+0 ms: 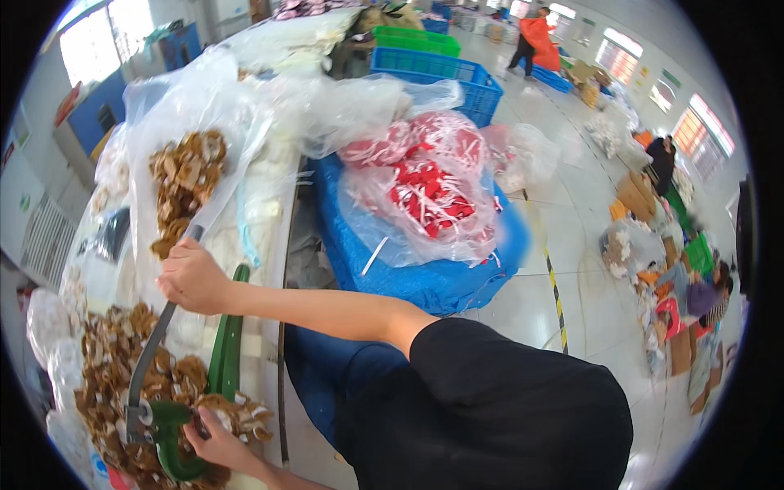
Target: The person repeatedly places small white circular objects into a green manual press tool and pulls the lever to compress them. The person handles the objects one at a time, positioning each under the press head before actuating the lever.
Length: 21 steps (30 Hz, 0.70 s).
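My right hand [194, 276] is wrapped round the long grey lever [151, 351] of a green hand press [170, 437] on the table. By the press head, my left hand [216, 441] is closed, its fingertips pinching a small brown piece [197, 421] that is partly hidden. Around and behind the press lies a pile of brown fuzzy pieces [114, 359] with pale bits. Beyond my right fist, more brown pieces [189, 175] sit in an open clear plastic bag [147, 106]. A green metal bar [229, 343] lies between my forearm and the pile.
Beside the table stands a blue-covered bundle [408, 286] carrying clear bags of red and white pieces [433, 196]. A blue crate [441, 73] and a green crate [416, 39] stand behind it. Other people [661, 163] are among heaps across the tiled floor [531, 278].
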Available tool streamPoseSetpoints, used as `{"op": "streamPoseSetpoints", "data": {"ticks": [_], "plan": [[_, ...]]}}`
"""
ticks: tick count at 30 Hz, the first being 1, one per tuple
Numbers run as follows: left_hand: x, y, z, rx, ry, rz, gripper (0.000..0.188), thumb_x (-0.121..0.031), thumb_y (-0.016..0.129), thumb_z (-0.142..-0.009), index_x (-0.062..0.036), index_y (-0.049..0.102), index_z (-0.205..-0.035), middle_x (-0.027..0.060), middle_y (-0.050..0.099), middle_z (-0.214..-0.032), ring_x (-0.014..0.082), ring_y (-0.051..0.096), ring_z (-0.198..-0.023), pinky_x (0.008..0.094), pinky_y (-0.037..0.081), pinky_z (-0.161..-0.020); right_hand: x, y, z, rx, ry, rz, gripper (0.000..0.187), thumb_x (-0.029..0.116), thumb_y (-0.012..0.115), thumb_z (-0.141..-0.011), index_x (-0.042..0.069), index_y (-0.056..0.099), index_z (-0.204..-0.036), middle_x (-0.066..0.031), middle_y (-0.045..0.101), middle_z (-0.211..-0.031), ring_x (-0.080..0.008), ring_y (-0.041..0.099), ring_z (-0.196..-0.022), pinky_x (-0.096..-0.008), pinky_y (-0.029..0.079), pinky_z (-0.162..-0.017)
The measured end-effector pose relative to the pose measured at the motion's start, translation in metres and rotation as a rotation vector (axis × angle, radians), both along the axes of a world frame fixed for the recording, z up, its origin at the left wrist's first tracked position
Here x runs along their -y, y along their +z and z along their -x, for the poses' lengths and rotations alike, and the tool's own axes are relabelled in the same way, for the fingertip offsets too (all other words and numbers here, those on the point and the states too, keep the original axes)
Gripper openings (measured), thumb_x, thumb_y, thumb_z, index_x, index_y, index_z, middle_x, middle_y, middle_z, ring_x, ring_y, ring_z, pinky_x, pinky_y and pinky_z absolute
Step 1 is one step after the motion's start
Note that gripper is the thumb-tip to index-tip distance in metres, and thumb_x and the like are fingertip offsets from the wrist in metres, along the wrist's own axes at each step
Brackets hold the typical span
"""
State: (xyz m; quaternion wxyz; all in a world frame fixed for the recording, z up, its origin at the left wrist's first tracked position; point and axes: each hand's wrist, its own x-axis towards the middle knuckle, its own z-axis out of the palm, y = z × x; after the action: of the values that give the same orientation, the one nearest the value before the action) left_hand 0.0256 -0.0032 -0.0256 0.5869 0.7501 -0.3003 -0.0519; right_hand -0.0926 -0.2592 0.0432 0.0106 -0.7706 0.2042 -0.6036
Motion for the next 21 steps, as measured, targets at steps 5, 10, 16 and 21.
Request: {"op": "streamPoseSetpoints", "data": {"ticks": [5,10,16,21], "plan": [[-0.006,0.032,0.024,-0.068,-0.02,-0.041,0.037,-0.025,0.081,-0.089,0.0077,0.074,-0.103,0.0182,0.075,-0.099,0.0279,0.068,-0.089,0.0412,0.055,-0.085,0.016,0.072,0.01,-0.076,0.058,0.207,0.029,0.021,0.06,-0.09,0.009,0.06,-0.063,-0.0058,0.057,-0.071,-0.0267,0.055,-0.081,-0.0443,0.04,-0.09],[-0.01,0.041,0.035,0.012,-0.002,0.04,0.03,-0.022,0.08,-0.091,0.0053,0.075,-0.101,0.0169,0.075,-0.098,0.0264,0.068,-0.086,0.0395,0.056,-0.08,-0.035,0.087,0.025,0.006,0.182,0.173,0.022,0.022,0.06,-0.088,0.006,0.06,-0.073,-0.0111,0.056,-0.081,-0.029,0.053,-0.079,-0.044,0.041,-0.078],[-0.037,0.033,0.062,0.099,-0.063,0.034,0.026,-0.02,0.079,-0.092,0.0022,0.075,-0.103,0.0146,0.076,-0.098,0.0259,0.069,-0.088,0.0396,0.056,-0.082,-0.164,-0.034,0.071,-0.382,0.735,-0.732,0.046,0.03,0.069,-0.087,-0.001,0.059,-0.121,-0.021,0.061,-0.121,-0.0327,0.061,-0.111,-0.0436,0.052,-0.089],[-0.032,0.039,0.067,0.212,-0.185,0.051,0.04,-0.026,0.073,-0.097,0.0034,0.068,-0.123,0.0177,0.072,-0.113,0.0273,0.068,-0.098,0.0393,0.055,-0.089,-0.178,-0.043,0.085,-0.293,1.184,-1.146,0.068,0.021,0.071,-0.089,0.009,0.04,-0.149,-0.0183,0.069,-0.111,-0.0285,0.069,-0.097,-0.0409,0.056,-0.085]]}}
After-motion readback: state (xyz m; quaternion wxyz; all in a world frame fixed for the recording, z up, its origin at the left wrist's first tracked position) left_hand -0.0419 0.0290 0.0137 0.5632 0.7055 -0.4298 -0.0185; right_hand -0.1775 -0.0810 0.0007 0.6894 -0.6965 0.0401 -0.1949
